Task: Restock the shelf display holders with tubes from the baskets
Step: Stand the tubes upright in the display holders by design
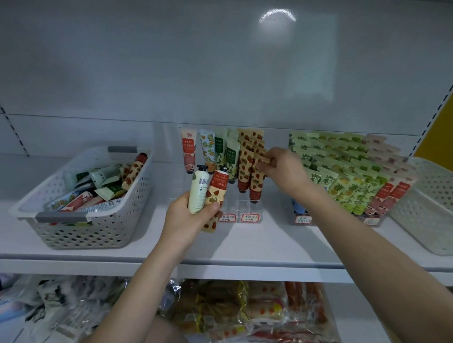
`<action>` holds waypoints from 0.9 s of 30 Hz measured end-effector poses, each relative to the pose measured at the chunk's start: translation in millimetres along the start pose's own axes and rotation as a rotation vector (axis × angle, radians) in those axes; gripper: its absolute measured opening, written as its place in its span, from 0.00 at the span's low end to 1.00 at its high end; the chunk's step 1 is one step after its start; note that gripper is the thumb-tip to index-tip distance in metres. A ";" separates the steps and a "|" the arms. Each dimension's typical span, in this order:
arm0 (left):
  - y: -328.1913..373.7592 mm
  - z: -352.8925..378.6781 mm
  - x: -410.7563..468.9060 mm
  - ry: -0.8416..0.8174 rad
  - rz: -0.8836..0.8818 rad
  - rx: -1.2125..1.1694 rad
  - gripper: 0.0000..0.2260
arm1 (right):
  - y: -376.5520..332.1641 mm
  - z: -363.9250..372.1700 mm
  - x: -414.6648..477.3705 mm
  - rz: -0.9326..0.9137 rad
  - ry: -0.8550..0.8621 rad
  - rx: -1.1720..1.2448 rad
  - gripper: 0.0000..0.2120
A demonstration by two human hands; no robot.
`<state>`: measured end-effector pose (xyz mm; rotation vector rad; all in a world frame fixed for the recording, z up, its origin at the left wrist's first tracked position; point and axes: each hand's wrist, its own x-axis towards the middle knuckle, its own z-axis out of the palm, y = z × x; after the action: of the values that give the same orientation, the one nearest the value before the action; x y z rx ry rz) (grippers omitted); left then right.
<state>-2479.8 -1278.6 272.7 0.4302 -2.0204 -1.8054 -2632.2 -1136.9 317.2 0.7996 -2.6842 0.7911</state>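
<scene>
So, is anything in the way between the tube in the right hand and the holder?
Nothing visible. The right hand pinches the tube by its flat end, cap down, right before the strawberry row of the holder; the left hand holds two tubes further left.

1. Worn on the person's head, one wide-angle camera faces forward and down at a white shelf [251, 239], close, within arm's reach.
2. Display holders [238, 201] of tubes [249, 164] sit mid-frame, with a basket [90, 229] at left.
3. Packets [243, 312] on the level below fill the bottom edge; the back panel [159, 69] fills the top.
</scene>
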 end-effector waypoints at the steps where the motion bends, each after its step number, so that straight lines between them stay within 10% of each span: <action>1: 1.2 -0.7 -0.1 -0.007 -0.011 -0.014 0.08 | 0.7 -2.1 0.0 0.008 0.003 0.027 0.14; 7: 8.6 1.9 -1.5 -0.040 -0.025 -0.079 0.09 | -14.3 -24.7 -13.0 -0.091 0.241 0.225 0.11; 12: 12.1 7.7 -1.7 -0.031 0.000 -0.063 0.08 | -39.8 -21.4 -32.9 -0.108 -0.177 0.586 0.08; 19: 5.0 -3.6 2.3 0.011 -0.049 -0.168 0.08 | -29.4 -23.1 -28.7 0.126 -0.162 0.912 0.03; 27: 8.8 -10.4 10.8 0.114 0.028 -0.195 0.06 | -9.1 -20.5 -32.0 0.071 -0.343 0.579 0.05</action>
<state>-2483.9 -1291.7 283.3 0.4337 -1.7469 -1.8933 -2599.4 -1117.8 326.6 1.0434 -2.8066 1.6252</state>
